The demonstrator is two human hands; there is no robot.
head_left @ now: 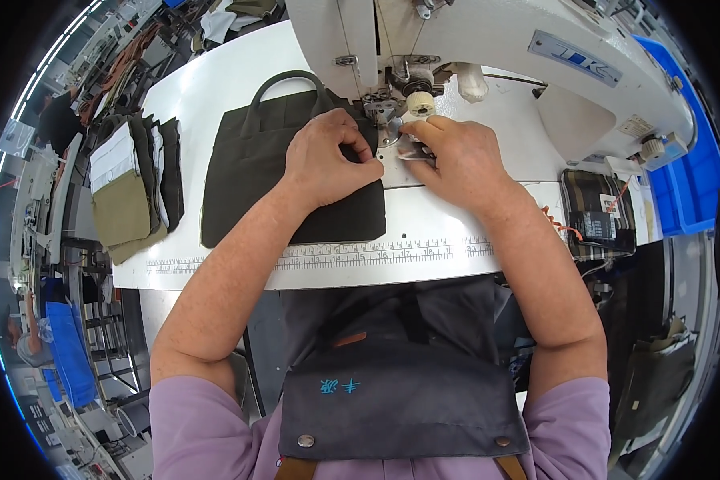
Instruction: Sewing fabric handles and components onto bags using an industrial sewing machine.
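A dark olive fabric bag panel point(252, 188) with a looped handle point(284, 78) lies flat on the white sewing table, its right edge beside the machine's needle area. My left hand point(332, 156) rests over its upper right part, thumb and forefinger brought together at that edge; whatever is between the tips is too small to make out. Just right of the panel, my right hand point(462, 160) is closed around small metal thread snips point(412, 150), mostly hidden by the fingers. The sewing machine's presser area point(388, 120) stands right above both hands.
The machine arm point(488, 36) spans the back right. Stacked fabric pieces point(124, 188) lie at the left. A printed ruler point(360, 254) follows the front edge. At the right are a plaid pouch-like item point(596, 212) and a blue bin point(684, 196).
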